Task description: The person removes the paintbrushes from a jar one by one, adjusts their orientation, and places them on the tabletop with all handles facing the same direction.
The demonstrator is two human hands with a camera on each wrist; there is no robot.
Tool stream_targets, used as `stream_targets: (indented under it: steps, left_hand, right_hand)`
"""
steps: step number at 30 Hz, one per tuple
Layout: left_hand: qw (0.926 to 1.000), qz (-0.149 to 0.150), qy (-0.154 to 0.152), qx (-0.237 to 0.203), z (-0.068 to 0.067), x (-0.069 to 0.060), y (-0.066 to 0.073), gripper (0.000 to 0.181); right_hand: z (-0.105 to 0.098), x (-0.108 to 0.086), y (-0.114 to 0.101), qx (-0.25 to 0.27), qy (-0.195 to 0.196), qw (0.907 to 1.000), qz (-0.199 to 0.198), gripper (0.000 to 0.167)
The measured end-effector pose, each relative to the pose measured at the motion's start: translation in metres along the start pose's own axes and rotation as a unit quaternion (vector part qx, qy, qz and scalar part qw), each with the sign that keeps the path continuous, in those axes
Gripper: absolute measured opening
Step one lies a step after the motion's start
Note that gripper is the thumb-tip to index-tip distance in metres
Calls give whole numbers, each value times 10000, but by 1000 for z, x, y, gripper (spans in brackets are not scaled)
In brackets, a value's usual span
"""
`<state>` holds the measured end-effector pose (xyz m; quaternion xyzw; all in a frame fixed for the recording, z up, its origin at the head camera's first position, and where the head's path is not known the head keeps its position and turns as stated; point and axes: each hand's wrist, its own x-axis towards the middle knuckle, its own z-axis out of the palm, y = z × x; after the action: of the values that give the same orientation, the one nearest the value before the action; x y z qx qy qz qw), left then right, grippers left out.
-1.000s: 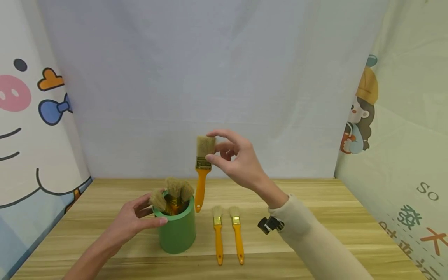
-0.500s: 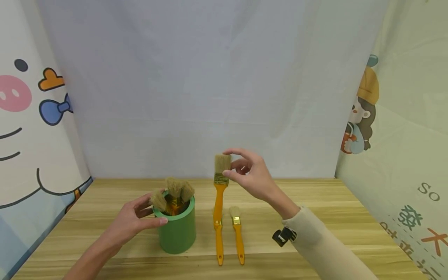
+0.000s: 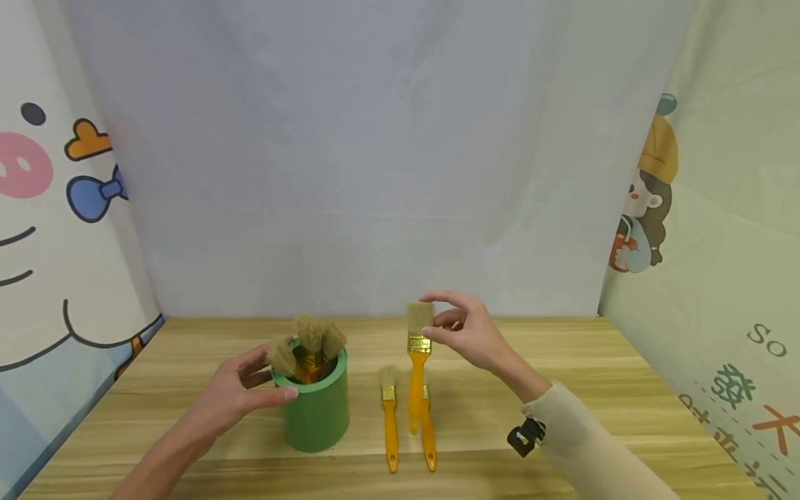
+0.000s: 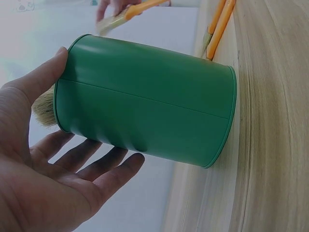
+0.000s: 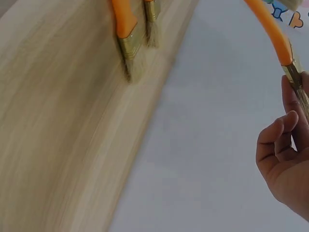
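In my right hand [image 3: 465, 330] is a paintbrush [image 3: 417, 368] with a yellow-orange handle, pinched by its bristle end between thumb and fingers. It hangs handle down, in front of one of two smaller paintbrushes lying on the table; the left one [image 3: 390, 423] and the right one [image 3: 428, 434] have their bristles pointing away. My left hand [image 3: 234, 392] grips the upper part of a green can [image 4: 145, 101], thumb on one side and fingers on the other. Several brushes [image 3: 310, 337] stand in the can with bristles up.
The wooden table [image 3: 531, 430] ends at a pale cloth backdrop [image 3: 375, 173]. Printed cloths with cartoon figures hang at left and right. A small black device [image 3: 526, 436] sits at my right wrist by the sleeve.
My right hand has moved right and down with the paintbrush, from beside the can to over the right-hand lying brush. My left hand and the can have stayed in place.
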<state>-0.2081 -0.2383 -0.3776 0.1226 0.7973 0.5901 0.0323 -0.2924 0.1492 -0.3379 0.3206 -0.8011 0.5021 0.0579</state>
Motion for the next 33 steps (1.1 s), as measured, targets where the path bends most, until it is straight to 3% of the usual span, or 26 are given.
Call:
stream_targets:
  steps: [7, 15, 22, 33]
  left_hand:
    - [9998, -191, -10, -10, 0, 1, 1, 83]
    - [9998, -150, -44, -80, -1, 1, 0, 81]
    - [9997, -232, -31, -71, -1, 0, 1, 83]
    - [9999, -104, -39, -81, -1, 0, 0, 80]
  right_hand:
    - [-13, -14, 24, 33, -306, 9983, 502, 47]
    - [-23, -29, 46, 34, -462, 9913, 1233, 52]
    - [-29, -35, 59, 67, -528, 9874, 1487, 54]
    - [-30, -40, 78, 349, -645, 9793, 1884, 55]
